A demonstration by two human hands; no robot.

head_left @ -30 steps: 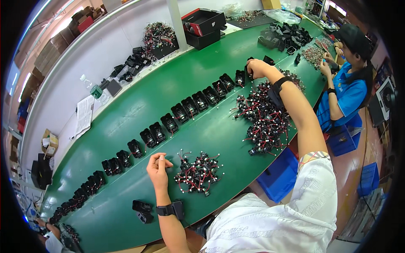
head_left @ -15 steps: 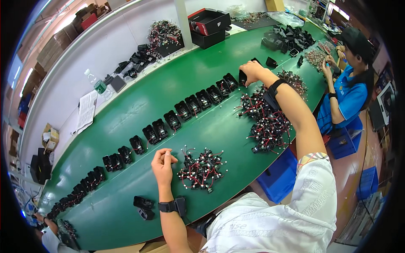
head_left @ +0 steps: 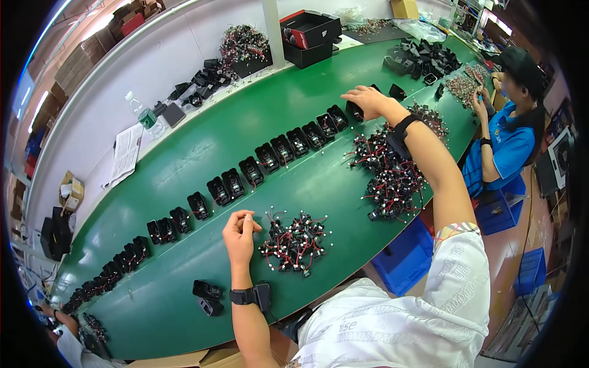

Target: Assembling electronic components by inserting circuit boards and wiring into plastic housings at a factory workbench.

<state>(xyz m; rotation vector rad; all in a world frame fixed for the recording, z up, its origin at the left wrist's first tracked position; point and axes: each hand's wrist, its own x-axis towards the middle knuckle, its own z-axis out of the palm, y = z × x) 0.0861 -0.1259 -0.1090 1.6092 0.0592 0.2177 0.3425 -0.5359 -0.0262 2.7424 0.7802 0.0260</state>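
Note:
My right hand (head_left: pixel 367 102) reaches to the far right end of a row of black plastic casings (head_left: pixel 283 149). Its fingers stretch out over the end casing (head_left: pixel 354 112), which it partly covers. Closer to me, my left hand (head_left: pixel 239 232) hovers over the green table, its fingers loosely curled together and nothing visible in them. Just right of it lies a small pile of black parts with red wires (head_left: pixel 296 244). A larger heap of the same wired parts (head_left: pixel 392 178) spreads beneath my right forearm.
Two loose black casings (head_left: pixel 208 297) lie left of my left wrist. On the back ledge stand a water bottle (head_left: pixel 147 118) and black boxes (head_left: pixel 310 38). A co-worker in a blue shirt (head_left: pixel 512 144) sits at right, near a blue bin (head_left: pixel 402 257). Another person's arm shows at lower left.
My right hand's fingers have straightened from a curled grip on the end casing, which now leans lower in the row. My left hand has moved slightly upward.

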